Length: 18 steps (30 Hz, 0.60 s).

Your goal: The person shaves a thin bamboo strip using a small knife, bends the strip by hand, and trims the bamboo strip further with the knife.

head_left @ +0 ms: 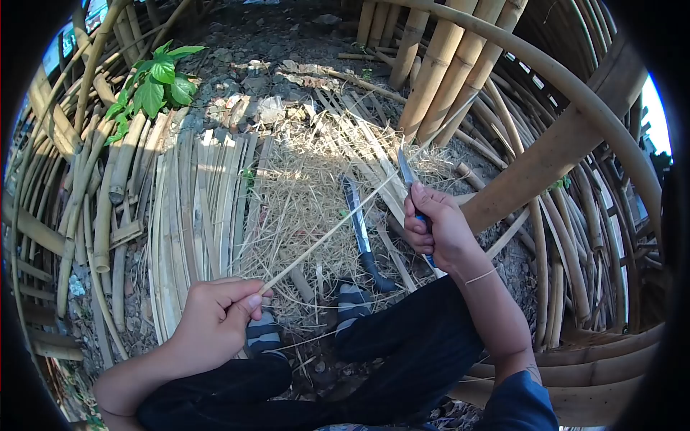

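Green leafy plant (159, 79) at far left, by the stacked bamboo poles (105, 208). Next, split bamboo slats (194, 208) lying side by side on the ground, lengthwise away from me. My left hand (221, 316), low, left of middle: thumb and index fingers clamped on the near end of a thin bamboo strip (323, 238). Strip slants up and right, across the shavings (295, 194), over the big knife and on toward my right hand's blade. Shoes (353, 305) below, near the shavings. Big knife (356, 215) with dark curved handle on the ground, between my hands, blade pointing away. My right hand (438, 223), right of middle: fingers closed round the blue handle of a small knife (407, 171), blade up and away, at the strip; can't tell if it touches. Right of that, a thick bamboo pole (539, 161) slanting, more bamboo behind it.
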Each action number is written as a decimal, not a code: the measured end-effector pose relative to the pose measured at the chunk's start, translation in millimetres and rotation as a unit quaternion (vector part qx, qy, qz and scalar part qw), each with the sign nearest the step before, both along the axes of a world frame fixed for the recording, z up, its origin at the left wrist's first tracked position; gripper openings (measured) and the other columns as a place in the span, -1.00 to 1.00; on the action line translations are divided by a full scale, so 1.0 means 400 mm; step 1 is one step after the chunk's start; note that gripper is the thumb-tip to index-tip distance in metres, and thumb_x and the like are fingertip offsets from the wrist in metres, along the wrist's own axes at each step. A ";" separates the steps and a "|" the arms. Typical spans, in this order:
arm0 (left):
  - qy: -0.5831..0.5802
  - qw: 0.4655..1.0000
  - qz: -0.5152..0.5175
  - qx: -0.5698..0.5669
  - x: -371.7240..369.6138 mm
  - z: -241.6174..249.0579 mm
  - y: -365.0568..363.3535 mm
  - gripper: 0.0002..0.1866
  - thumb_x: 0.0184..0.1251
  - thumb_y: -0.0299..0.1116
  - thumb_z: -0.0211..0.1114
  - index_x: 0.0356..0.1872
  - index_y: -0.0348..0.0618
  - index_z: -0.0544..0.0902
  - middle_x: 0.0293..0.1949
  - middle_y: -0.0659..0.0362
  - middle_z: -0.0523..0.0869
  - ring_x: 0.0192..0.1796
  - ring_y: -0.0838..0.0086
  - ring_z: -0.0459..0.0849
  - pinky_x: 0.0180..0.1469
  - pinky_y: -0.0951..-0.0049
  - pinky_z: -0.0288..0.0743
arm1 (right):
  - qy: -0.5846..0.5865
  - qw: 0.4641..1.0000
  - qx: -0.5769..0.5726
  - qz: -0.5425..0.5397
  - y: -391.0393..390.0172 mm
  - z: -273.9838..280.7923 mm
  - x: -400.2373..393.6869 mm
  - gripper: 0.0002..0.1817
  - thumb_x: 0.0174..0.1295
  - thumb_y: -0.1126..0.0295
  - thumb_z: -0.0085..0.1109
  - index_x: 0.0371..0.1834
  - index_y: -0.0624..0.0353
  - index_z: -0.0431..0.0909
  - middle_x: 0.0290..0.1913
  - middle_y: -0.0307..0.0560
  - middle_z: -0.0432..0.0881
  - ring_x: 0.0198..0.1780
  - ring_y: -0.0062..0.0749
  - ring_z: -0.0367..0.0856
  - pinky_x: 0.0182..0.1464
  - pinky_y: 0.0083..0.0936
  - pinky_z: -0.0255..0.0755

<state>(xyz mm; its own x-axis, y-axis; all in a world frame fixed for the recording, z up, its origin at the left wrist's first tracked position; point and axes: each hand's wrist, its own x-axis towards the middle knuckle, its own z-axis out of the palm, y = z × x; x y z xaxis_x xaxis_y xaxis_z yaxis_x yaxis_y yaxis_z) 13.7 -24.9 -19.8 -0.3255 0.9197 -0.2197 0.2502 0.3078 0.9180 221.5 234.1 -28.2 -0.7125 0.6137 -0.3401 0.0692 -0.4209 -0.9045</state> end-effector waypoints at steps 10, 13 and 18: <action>0.054 0.997 0.001 0.055 0.025 -0.005 0.027 -0.81 0.33 -0.60 0.18 -0.10 -0.41 0.66 -0.39 0.14 0.65 -0.45 0.64 0.54 -0.39 0.62 0.43 | -0.033 0.973 0.098 0.208 -0.186 -0.029 -0.078 -0.59 0.51 0.15 -0.12 -0.43 0.18 0.48 -0.64 -0.34 0.37 -0.65 -0.74 0.22 -0.58 -0.73 0.10; 0.071 0.995 0.011 0.063 0.030 -0.009 0.038 -0.83 0.27 -0.60 0.24 -0.14 -0.38 0.69 -0.44 0.11 0.64 -0.45 0.56 0.56 -0.40 0.55 0.41 | -0.047 0.969 0.090 0.225 -0.228 -0.035 -0.099 -0.60 0.52 0.18 -0.12 -0.43 0.19 0.49 -0.64 -0.37 0.39 -0.63 -0.75 0.24 -0.56 -0.73 0.13; 0.076 0.994 0.025 0.075 0.036 -0.022 0.048 -0.86 0.19 -0.57 0.30 -0.22 -0.34 0.72 -0.51 0.09 0.60 -0.47 0.47 0.53 -0.42 0.44 0.37 | -0.023 0.963 0.083 0.256 -0.250 -0.064 -0.115 -0.62 0.52 0.20 -0.13 -0.42 0.19 0.48 -0.63 -0.39 0.38 -0.61 -0.77 0.25 -0.55 -0.72 0.16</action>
<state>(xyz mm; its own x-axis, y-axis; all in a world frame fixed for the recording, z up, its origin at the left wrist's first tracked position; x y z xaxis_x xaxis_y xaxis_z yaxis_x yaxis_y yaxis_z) 28.2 -5.7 -28.6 -0.3899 0.9205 -0.0262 0.3783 0.1860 0.9068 175.5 133.9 -53.9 -0.9226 0.2351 -0.3059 0.2705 -0.1713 -0.9474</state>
